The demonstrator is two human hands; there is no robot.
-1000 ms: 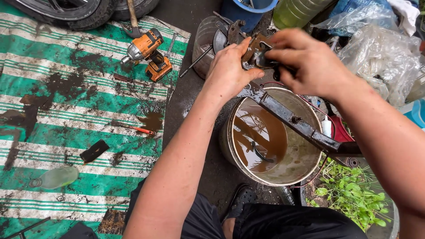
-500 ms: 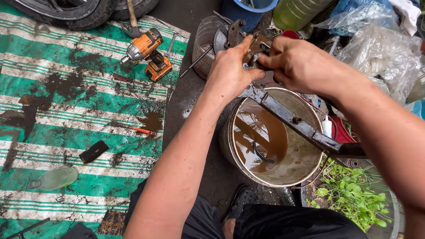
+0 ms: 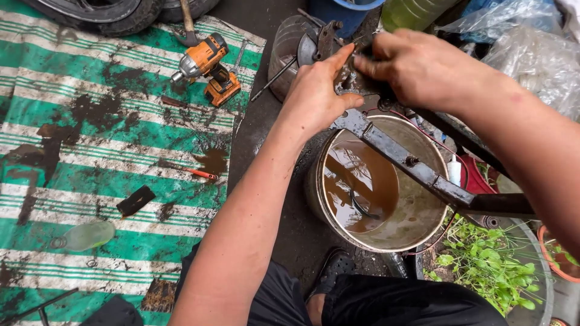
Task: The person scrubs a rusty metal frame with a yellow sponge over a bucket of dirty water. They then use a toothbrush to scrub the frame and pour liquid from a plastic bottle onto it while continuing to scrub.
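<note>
My left hand [image 3: 316, 96] grips the near end of a dark, greasy metal bracket [image 3: 399, 157] that lies across a round bucket [image 3: 314, 187] of brown muddy water. My right hand [image 3: 423, 66] closes over a small metal part at the top of the same bracket, fingers curled around it. The part under my fingers is mostly hidden. Both forearms reach in from the bottom and right of the view.
An orange cordless impact driver [image 3: 208, 63] lies on a muddy green-and-white striped tarp [image 3: 90, 157]. A small red-handled screwdriver [image 3: 190, 171], a flat black piece [image 3: 136, 200] and a clear plastic bottle [image 3: 84, 235] lie there too. Tyres [image 3: 103, 12] sit top left, green plants [image 3: 489, 271] bottom right.
My right hand has shifted slightly left along the bracket's top and its fingers have closed tighter over the small part. My left hand has kept its grip.
</note>
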